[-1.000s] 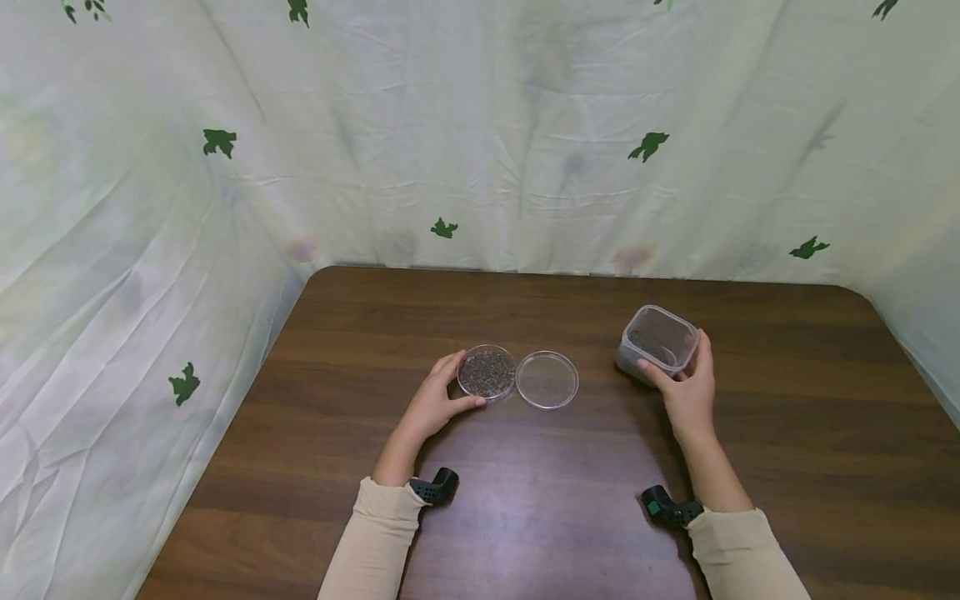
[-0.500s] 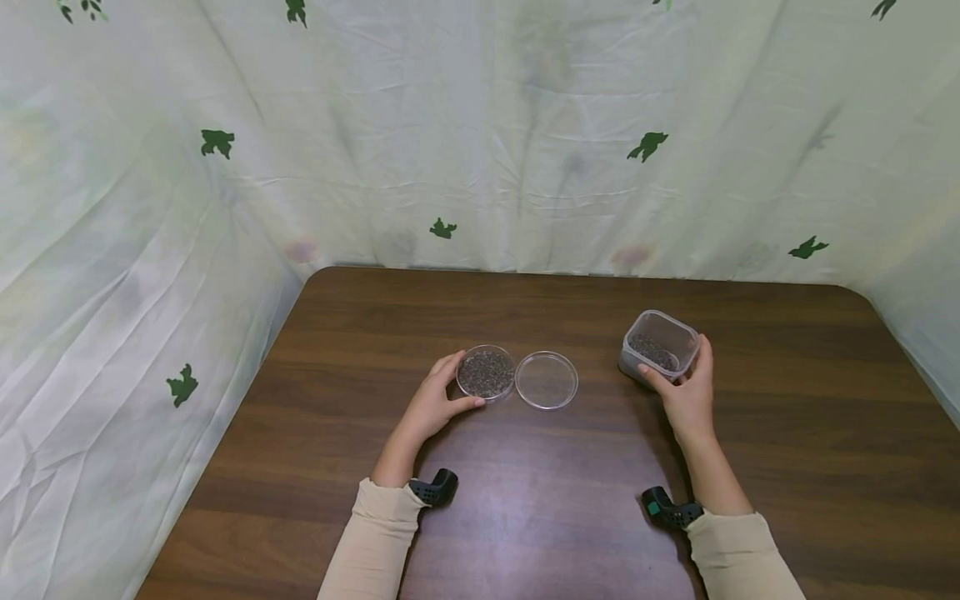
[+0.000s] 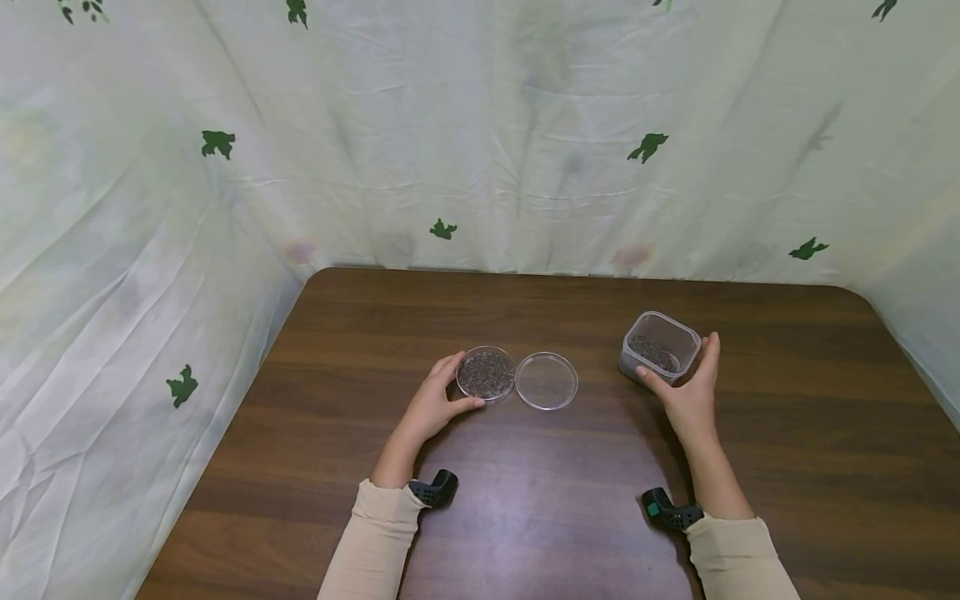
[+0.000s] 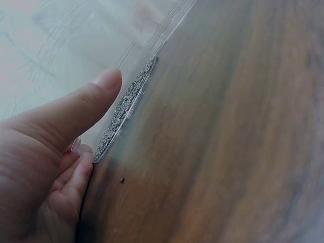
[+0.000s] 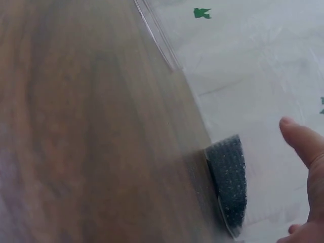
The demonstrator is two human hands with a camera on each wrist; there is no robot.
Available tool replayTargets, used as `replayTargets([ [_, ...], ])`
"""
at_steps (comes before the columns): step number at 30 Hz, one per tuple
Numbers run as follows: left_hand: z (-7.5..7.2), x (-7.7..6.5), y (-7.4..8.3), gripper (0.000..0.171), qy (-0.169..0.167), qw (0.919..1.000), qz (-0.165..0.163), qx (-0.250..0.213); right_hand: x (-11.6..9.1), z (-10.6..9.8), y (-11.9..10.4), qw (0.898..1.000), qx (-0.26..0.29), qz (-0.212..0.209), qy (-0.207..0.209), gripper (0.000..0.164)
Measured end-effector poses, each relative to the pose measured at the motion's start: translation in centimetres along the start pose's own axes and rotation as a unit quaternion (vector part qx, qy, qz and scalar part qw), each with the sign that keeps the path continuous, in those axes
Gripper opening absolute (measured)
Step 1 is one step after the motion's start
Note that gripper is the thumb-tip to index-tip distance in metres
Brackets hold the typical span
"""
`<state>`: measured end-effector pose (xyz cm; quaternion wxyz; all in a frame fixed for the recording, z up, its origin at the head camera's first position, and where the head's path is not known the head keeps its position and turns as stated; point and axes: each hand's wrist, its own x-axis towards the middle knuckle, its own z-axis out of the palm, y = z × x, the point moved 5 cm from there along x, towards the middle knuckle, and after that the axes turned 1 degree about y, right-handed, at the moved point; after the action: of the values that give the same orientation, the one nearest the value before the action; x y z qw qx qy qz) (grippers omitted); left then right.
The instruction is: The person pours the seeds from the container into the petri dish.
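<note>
In the head view my left hand [image 3: 435, 400] holds a clear petri dish [image 3: 486, 398] of dark grey granules by its left side, thumb at the near edge and fingers round the far side. The left wrist view shows the granules [image 4: 126, 109] as a shallow layer in the dish, which lies on the table. Right of it is a clear round lid [image 3: 547, 408]. My right hand [image 3: 690, 404] is spread at the near right corner of a clear plastic tub [image 3: 632, 367] with dark granules at its bottom. Its fingers stand off the tub's right side, thumb by the near rim.
Both things stand on a brown wood-grain table [image 3: 525, 483] with rounded far corners. A pale curtain [image 3: 510, 167] with green leaf shapes hangs behind it and at the sides. One dark speck [image 4: 121, 179] lies on the table near the left hand.
The tub, tilted in the earliest frame, has come down level on the table. My right hand's fingers have since spread away from its side. The left hand and dish have stayed put.
</note>
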<state>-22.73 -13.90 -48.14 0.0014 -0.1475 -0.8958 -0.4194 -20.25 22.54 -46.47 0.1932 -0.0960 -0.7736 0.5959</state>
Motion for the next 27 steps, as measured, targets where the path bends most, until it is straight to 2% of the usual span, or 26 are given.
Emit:
replayTargets([
  [13,0.0,0.0,0.0,0.087,-0.002,1.0,-0.001,-0.002,-0.9,-0.2,-2.6,0.991,0.011,-0.126,0.04,0.11],
  [16,0.0,-0.1,0.0,0.087,-0.003,1.0,-0.003,-0.002,-1.3,0.0,-3.4,0.988,0.029,-0.148,0.034,0.109],
  [23,0.0,0.0,0.1,0.087,-0.002,1.0,-0.004,-0.002,-3.1,1.3,-7.3,0.975,0.081,-0.207,-0.006,0.104],
  [27,0.0,0.0,0.1,0.087,-0.002,1.0,-0.003,-0.004,-3.7,2.2,-7.8,0.966,0.081,-0.242,-0.035,0.104],
])
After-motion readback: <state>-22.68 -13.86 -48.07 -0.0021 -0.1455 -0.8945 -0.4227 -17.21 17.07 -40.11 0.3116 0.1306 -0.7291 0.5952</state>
